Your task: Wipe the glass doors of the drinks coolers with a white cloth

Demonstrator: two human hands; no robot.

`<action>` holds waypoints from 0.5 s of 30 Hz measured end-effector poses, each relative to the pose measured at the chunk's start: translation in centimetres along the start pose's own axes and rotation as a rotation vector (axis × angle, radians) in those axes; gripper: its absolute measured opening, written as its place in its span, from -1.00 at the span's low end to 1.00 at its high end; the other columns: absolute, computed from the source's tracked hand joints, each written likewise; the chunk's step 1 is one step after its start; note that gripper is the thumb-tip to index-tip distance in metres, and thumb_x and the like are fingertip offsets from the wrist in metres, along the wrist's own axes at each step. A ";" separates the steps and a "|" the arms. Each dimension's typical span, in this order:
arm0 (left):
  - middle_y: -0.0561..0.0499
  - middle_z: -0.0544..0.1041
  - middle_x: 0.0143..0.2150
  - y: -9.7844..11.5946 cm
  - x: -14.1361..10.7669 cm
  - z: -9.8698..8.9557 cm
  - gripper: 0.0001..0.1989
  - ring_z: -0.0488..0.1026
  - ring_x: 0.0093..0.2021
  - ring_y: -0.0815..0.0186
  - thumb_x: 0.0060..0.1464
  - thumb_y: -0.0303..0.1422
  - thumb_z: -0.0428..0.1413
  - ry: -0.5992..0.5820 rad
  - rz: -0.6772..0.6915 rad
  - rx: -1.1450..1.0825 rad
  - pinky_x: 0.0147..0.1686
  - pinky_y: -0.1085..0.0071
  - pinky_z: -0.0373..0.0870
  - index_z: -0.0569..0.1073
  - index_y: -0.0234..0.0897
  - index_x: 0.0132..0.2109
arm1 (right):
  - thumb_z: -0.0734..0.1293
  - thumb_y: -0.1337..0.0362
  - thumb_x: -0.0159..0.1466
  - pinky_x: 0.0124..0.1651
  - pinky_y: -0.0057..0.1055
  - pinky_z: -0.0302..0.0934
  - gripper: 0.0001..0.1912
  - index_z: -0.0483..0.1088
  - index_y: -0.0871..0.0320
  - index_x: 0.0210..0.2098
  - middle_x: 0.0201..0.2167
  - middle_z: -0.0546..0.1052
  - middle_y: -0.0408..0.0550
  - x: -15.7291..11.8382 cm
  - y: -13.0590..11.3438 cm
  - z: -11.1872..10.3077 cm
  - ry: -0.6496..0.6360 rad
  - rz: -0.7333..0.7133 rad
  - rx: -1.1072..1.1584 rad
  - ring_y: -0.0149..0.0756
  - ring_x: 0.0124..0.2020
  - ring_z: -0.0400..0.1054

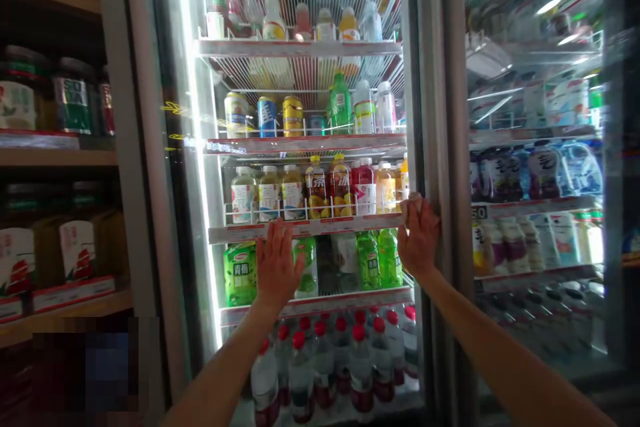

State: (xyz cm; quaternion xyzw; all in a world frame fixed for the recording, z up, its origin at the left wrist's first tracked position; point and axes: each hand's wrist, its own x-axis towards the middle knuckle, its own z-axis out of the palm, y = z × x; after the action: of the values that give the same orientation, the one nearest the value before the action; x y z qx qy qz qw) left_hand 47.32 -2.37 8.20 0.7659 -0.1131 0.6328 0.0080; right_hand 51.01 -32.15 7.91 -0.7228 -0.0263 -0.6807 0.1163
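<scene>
My left hand (279, 265) is raised with fingers spread, in front of the lower middle of a drinks fridge. It appears flat against the glass door (320, 260), though contact is hard to confirm. At the right edge of that glass, beside the metal door frame (445, 167), my right hand (421, 240) presses a pale crumpled cloth (411, 205) with its fingers. Part of the cloth is hidden by the hand. Behind my left hand are a green drink carton (241, 273) and a green bottle (306, 260).
Bottles and cans fill several fridge shelves, with red-capped water bottles (359, 367) at the bottom. Another glass door with drinks (537, 173) stands to the right. At left are wooden shelves (60, 158) with jars (74, 97). Yellow reflections show on the glass.
</scene>
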 end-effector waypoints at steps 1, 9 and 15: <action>-0.24 0.05 0.30 -0.5 0.3 -0.2 -0.42 -0.10 0.32 0.11 0.13 -0.24 -0.09 0.009 -0.020 0.005 0.22 0.05 -0.08 0.04 -0.36 0.25 | 0.08 0.26 0.27 0.15 0.09 -0.03 -0.33 -0.29 0.08 0.31 0.32 -0.11 0.12 -1.7 0.1 -0.3 -0.023 -0.020 -0.008 0.03 0.28 -0.14; -0.25 0.05 0.30 -2.8 0.2 -0.3 -0.40 -0.09 0.31 0.07 0.14 -0.25 -0.11 -0.008 -0.042 0.033 0.19 0.00 -0.04 -0.01 -0.35 0.28 | 0.09 0.26 0.26 0.17 0.08 -0.05 -0.34 -0.25 0.08 0.31 0.32 -0.10 0.10 -0.2 -0.1 -0.3 -0.038 -0.050 -0.012 0.02 0.28 -0.11; -0.24 0.03 0.30 -2.6 0.3 -0.7 -0.41 -0.08 0.31 0.06 0.13 -0.26 -0.10 -0.075 -0.061 0.056 0.17 -0.01 0.02 0.01 -0.37 0.27 | 0.09 0.25 0.26 0.21 0.10 -0.19 -0.37 -0.14 0.10 0.29 0.29 0.00 0.08 2.5 -7.1 0.0 -0.113 -0.264 0.061 -0.03 0.30 -0.17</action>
State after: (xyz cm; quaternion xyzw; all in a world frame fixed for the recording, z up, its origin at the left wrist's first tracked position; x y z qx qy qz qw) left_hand 47.18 0.26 9.01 0.7922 -0.0721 0.6060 0.0018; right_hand 49.81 -25.50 11.33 -0.7464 -0.1483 -0.6471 0.0460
